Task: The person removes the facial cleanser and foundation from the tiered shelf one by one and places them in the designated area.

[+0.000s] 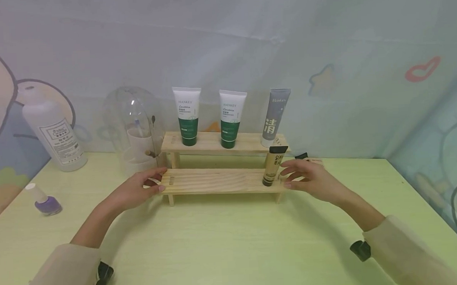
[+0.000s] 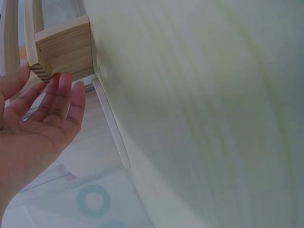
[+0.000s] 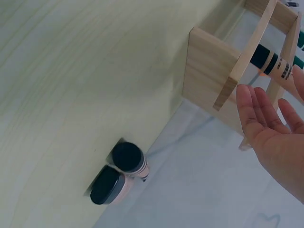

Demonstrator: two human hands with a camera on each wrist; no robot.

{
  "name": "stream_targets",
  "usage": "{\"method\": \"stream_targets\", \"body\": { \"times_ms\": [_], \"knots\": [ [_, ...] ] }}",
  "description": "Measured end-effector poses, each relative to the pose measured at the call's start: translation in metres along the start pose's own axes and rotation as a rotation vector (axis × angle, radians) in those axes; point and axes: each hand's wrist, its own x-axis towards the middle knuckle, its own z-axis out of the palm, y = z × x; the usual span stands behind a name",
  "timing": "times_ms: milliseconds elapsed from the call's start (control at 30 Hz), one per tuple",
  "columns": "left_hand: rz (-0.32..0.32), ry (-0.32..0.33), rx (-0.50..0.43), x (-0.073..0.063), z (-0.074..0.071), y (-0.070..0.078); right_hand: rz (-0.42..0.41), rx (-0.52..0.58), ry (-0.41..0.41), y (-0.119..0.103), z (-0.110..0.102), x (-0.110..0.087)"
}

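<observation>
A two-tier wooden display stand [image 1: 215, 180] stands lengthwise in front of both hands. My left hand [image 1: 136, 190] holds the left end of the lower shelf, thumb at the front corner and fingertips at the end. At the right end, my right hand [image 1: 314, 181] rests its fingertips along the shelf's edge, its fingers fairly straight in the right wrist view. Close beside them, a gold tube with a black cap [image 1: 272, 166] stands tilted on the lower shelf. The upper shelf bears two white-and-green tubes, one left [image 1: 188, 118] and one mid-shelf [image 1: 232, 121], plus a grey tube [image 1: 275, 118] at right.
Left of the stand are a clear dome with white holders [image 1: 138, 142], a large white bottle [image 1: 56, 135] and a purple nail polish bottle [image 1: 47, 205]. Two black-capped containers, one round [image 3: 127, 156] and one oval [image 3: 107, 185], sit beyond my right hand. A curtain hangs behind the table [image 1: 233, 253].
</observation>
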Motion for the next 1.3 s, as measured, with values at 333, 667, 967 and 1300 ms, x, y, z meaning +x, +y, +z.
{"method": "stream_targets", "body": {
  "times_ms": [333,667,967,1300],
  "knots": [
    [0.017,0.008,0.011,0.001,0.001,0.001,-0.029,-0.032,0.069,-0.008,0.012,0.007],
    [0.008,0.003,0.006,0.0,0.0,0.0,-0.012,-0.042,0.123,-0.007,0.019,0.012],
    [0.011,0.003,0.001,0.002,0.001,0.001,-0.015,-0.035,0.157,-0.007,0.025,0.015],
    [0.006,0.006,-0.003,0.001,0.001,0.0,0.027,0.001,0.192,-0.012,0.031,0.017]
  ]
}}
